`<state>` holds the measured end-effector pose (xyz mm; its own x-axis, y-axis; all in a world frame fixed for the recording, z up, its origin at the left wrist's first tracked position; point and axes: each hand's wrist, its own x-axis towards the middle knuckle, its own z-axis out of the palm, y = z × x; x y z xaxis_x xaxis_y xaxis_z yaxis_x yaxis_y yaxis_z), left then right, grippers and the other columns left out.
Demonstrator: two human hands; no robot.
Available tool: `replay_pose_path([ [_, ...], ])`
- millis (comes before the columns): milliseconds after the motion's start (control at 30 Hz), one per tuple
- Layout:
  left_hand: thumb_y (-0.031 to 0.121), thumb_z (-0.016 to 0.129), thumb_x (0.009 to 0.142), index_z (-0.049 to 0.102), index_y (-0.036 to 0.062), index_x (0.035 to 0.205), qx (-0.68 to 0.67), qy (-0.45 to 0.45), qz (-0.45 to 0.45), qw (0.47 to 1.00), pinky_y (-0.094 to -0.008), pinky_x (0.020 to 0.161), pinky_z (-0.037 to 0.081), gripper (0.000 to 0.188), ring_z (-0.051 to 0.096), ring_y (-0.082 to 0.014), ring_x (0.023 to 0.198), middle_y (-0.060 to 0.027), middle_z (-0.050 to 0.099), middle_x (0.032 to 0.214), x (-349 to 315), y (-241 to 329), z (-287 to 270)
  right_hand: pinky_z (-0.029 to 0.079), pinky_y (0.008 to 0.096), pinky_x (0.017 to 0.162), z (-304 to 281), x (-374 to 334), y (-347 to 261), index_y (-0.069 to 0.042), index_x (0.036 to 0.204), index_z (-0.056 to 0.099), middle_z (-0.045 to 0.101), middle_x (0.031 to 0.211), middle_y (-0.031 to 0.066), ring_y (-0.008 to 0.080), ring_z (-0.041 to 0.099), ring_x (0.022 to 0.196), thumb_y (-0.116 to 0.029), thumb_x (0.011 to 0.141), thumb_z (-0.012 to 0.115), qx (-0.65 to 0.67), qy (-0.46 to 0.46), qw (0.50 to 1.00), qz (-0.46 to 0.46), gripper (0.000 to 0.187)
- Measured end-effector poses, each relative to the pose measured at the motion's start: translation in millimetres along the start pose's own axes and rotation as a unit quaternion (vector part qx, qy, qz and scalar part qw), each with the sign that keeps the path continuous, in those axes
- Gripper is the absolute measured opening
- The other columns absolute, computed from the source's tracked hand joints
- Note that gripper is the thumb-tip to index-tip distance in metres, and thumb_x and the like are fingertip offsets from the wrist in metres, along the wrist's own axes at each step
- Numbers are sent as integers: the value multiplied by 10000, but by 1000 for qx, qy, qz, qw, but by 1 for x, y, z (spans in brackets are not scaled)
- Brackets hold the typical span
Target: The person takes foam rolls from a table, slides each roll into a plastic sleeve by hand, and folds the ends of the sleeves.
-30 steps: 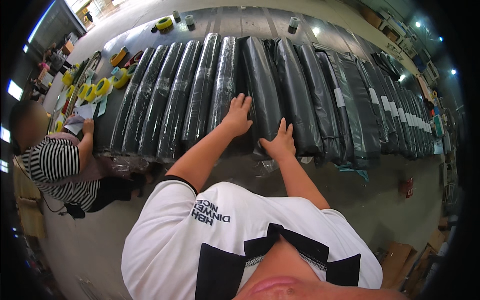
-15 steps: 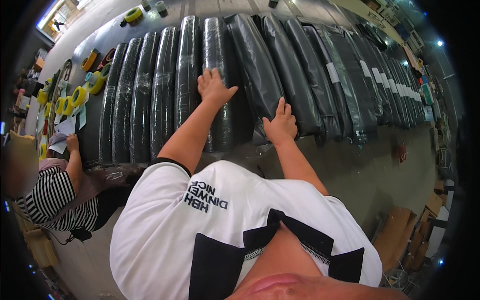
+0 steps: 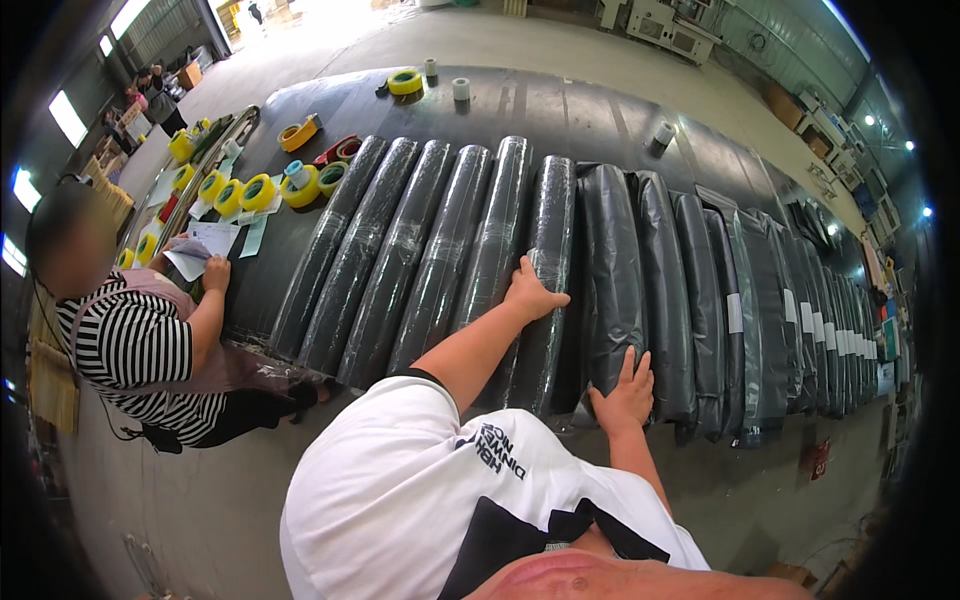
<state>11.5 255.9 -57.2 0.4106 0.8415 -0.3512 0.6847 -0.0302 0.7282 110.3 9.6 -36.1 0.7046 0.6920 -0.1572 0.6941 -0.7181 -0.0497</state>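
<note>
My left hand (image 3: pixel 530 292) lies with fingers apart on a long black roll (image 3: pixel 556 225) wrapped in clear film. My right hand (image 3: pixel 625 392) rests open, fingers spread, on the near end of a bulkier roll in a loose black plastic bag (image 3: pixel 615 260), just to the right. A dark gap separates these two rolls. Several film-wrapped rolls (image 3: pixel 420 240) lie side by side to the left. More black bagged bundles (image 3: pixel 700 270) run off to the right, many with white labels (image 3: pixel 735 313).
A dark table (image 3: pixel 520 95) carries everything. Tape rolls (image 3: pixel 258 192) and papers (image 3: pixel 213 238) sit at its left end, where a person in a striped shirt (image 3: pixel 140 345) handles a sheet. Small white rolls (image 3: pixel 461 89) stand along the far side. Machines (image 3: pixel 670 25) stand beyond.
My view has swung up and left, so the table appears lower and farther right. Both hands stay on the same two rolls. The person at left now has a sheet lifted.
</note>
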Motion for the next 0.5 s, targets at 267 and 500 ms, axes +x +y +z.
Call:
replay_pose_path([
  [267,194,862,633,402,30,1298,-411,-72,68,906,-383,823,535,826,601,-245,1025,-155,599,1098,-9,-15,14,373,526,1056,12,10,21,-176,1551,149,180,1574,197,414,294,1382,-453,725,783,49,59,993,-86,1077],
  [500,126,820,689,416,43,1336,-507,-85,234,825,-320,926,456,767,562,-192,1040,-88,592,1124,-90,46,-4,337,533,1089,4,26,58,-100,1511,290,162,1582,220,420,282,1406,-374,824,729,116,148,958,-215,860],
])
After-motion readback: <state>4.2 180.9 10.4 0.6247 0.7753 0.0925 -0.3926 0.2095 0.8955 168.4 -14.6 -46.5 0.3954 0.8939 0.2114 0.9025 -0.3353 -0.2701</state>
